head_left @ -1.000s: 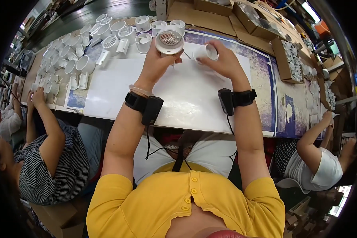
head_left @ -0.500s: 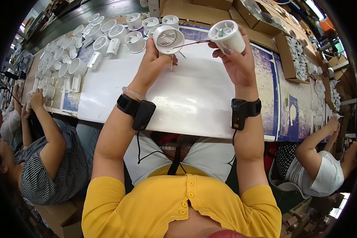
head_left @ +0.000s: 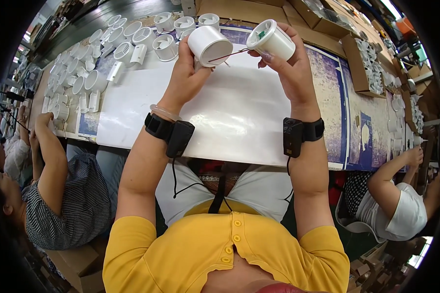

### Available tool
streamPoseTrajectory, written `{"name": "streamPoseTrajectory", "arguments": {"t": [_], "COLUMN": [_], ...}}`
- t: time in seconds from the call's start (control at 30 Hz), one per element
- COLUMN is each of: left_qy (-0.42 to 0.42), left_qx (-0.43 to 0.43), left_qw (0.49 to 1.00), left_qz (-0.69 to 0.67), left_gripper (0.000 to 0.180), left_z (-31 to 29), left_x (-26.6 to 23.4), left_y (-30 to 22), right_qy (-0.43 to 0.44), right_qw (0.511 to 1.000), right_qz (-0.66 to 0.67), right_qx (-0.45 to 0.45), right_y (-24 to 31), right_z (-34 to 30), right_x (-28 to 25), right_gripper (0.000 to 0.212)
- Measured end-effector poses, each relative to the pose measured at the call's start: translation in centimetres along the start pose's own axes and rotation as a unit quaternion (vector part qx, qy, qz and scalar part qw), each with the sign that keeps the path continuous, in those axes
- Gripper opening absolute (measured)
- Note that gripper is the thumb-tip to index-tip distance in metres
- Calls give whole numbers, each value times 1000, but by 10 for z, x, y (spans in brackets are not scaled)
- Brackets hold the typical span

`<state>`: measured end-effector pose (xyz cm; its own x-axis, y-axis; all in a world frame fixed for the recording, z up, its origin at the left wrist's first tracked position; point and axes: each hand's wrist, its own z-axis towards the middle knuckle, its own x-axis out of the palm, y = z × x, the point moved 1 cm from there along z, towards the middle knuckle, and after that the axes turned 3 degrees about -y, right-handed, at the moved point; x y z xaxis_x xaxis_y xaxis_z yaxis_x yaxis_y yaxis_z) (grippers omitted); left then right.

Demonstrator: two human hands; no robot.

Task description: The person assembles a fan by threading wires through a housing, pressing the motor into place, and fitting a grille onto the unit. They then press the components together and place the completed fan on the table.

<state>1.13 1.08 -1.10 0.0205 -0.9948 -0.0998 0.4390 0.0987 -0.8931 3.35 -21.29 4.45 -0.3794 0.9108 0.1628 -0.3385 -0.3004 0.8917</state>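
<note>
My left hand (head_left: 187, 73) is closed round a white plastic fan housing (head_left: 205, 43), a hollow cup whose open end faces right and down toward me. In my right hand (head_left: 291, 61) is a white cylindrical motor unit (head_left: 275, 41) with a flanged rim and a bit of green showing inside its end. Thin dark red wires (head_left: 234, 53) run between the two parts, which are held apart above the white sheet (head_left: 230, 112). The fingers behind each part are partly hidden.
Several white housings (head_left: 97, 80) crowd the table's left side. Several cups with fan blades (head_left: 165, 46) stand at the back. On the right is a cardboard box (head_left: 354, 63) of small white parts. Co-workers sit at the left (head_left: 68, 205) and right (head_left: 386, 207).
The housing in my left hand has turned, so its slatted inside no longer shows. My right hand has tilted the motor unit and shifted it slightly left, nearer the housing.
</note>
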Motion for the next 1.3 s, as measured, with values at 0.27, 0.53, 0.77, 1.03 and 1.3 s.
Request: {"name": "streamPoseTrajectory", "arguments": {"t": [0.27,0.53,0.77,1.03,1.3], "left_qy": [5,16,40,-5,-49], "left_qx": [-19,-65,-104,-123,-100], "left_qw": [1000,996,982,977,987], "left_qz": [-10,-61,-151,-174,-115], "left_gripper": [63,65,69,64,65], "left_z": [0,-2,-2,0,-2], "left_x": [0,3,6,-3,1], "left_y": [-2,-8,-22,-14,-13], "right_qy": [-11,-2,-1,7,8], "right_qw": [999,998,996,997,986], "right_qz": [-33,-53,-75,-68,-142], "right_qx": [4,-22,-39,-44,-85], "right_y": [1,-5,-7,-3,1], "right_z": [2,1,1,0,-5], "right_x": [-4,6,5,7,15], "right_gripper": [58,55,54,55,56]}}
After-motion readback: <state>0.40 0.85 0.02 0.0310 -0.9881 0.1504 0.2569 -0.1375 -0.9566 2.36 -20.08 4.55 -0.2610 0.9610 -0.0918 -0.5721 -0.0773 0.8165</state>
